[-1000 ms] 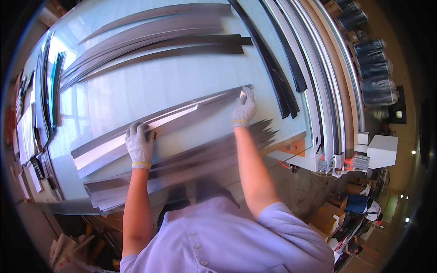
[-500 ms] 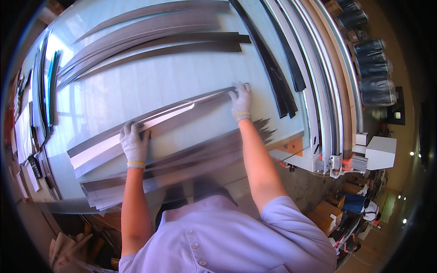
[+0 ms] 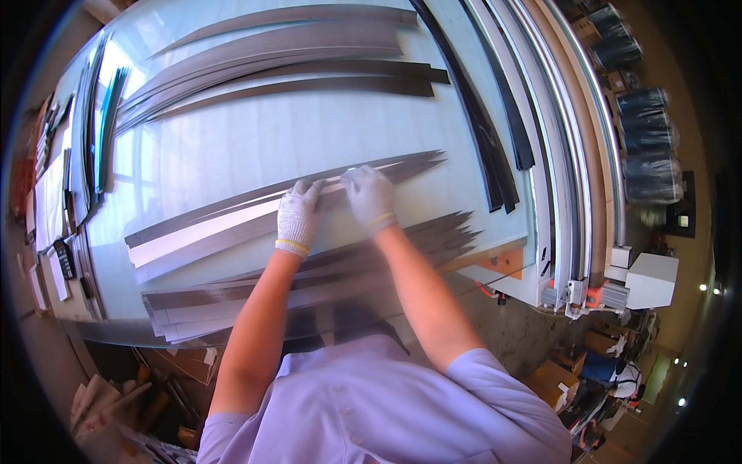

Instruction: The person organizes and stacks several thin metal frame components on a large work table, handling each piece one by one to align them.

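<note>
A long dark grey strip with a pale, whitish band along it [image 3: 205, 237] lies slantwise on the pale table, its right end tapering to a point. My left hand [image 3: 297, 215], in a light knitted glove with a yellow cuff edge, is closed at the strip's middle, fingers bent over it. Just to the right, my gloved right hand [image 3: 369, 197] is closed on the same strip, with a small white bit at its fingertips; this hand is slightly blurred. Nearer to me lies a fanned pile of similar grey strips [image 3: 255, 298], partly behind my forearms.
Stacked grey-brown strips [image 3: 270, 54] lie along the table's far side. Black strips [image 3: 471, 124] run lengthwise at the right, before a machine's metal rails [image 3: 568, 147]. Bundled strips [image 3: 112, 127] and papers lie at the left. Cartons [image 3: 553, 379] stand on the floor, lower right.
My right hand has moved left from the strip's right end to its middle. My left hand has slid right along the strip, so both hands are now close together.
</note>
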Available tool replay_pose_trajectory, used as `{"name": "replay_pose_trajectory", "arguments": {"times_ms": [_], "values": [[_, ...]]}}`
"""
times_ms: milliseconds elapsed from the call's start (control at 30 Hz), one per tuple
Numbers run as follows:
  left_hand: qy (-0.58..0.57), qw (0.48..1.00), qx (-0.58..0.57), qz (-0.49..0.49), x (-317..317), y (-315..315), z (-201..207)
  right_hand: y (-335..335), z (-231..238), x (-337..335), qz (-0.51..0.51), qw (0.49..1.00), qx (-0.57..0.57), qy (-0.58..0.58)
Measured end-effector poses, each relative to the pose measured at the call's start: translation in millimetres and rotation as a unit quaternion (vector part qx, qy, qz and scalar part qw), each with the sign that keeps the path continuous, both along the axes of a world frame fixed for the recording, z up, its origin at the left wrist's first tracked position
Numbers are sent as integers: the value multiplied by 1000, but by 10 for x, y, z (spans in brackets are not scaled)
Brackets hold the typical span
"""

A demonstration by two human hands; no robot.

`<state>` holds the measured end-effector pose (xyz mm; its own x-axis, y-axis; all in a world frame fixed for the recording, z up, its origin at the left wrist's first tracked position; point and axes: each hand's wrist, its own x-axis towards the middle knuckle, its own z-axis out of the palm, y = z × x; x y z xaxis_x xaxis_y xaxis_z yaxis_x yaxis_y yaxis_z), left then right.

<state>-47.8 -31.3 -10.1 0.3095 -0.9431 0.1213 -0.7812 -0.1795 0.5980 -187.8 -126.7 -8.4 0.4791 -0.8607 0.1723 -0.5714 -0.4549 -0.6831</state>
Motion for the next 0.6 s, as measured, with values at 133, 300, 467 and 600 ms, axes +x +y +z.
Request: {"name": "replay_pose_trajectory", "arguments": {"times_ms": [133, 300, 467, 600], "values": [[-10, 1000, 3, -11, 51, 13, -98, 313, 242, 210, 29, 954, 195, -228], [64, 996, 30, 62, 68, 39, -41, 380, 209, 204, 49, 956, 196, -213], [430, 870, -2, 242, 638, 555, 210, 486, -64, 217, 102, 990, -71, 65], [476, 763, -124, 421, 1645, 1830, 304, 456, -111, 180, 81, 973, -85, 199]]}}
